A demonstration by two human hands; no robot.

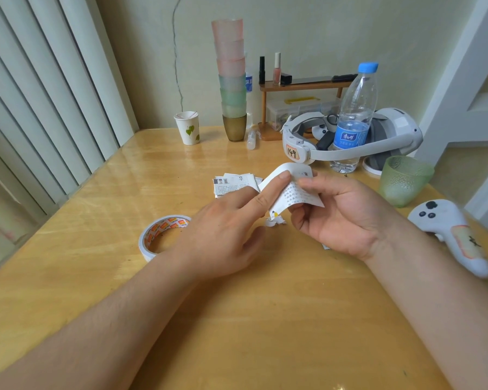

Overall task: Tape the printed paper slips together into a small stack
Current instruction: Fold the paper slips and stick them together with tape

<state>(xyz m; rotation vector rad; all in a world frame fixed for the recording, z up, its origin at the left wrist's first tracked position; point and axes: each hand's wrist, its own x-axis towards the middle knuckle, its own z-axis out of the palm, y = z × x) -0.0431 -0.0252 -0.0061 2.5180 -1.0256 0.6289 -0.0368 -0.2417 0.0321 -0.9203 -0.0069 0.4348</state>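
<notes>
- Head view: a printed paper slip (292, 190) is held above the wooden table (265, 319), white, curled over at its top edge, with columns of small dark print on the face turned toward the camera.
- The right hand (341, 220) pinches this slip between thumb and curled fingers along its right and lower edges.
- The left hand (223, 235) has its forefinger stretched out and pressed against the slip's upper left part; its other fingers are loosely bent and hold nothing.
- More printed slips (234, 182) lie flat on the table just behind the hands, overlapping in a loose pile, white with black text and a small dark picture.
- A few small torn scraps of paper (276, 220) lie on the table under the held slip.
- A roll of tape (159, 237), white with orange and yellow marks inside the ring, lies flat just left of the left hand.
- A white paper cup (188, 128) with a green leaf print stands at the far edge; thin sticks rest across its mouth.
- A tall stack of plastic cups (231, 80), pink above, green below, brown at the base, stands beside it.
- A clear water bottle (354, 114) with a blue cap stands upright, holding a little water at the bottom.
- A green textured glass (403, 180) stands to the right; whether anything is in it cannot be told.
</notes>
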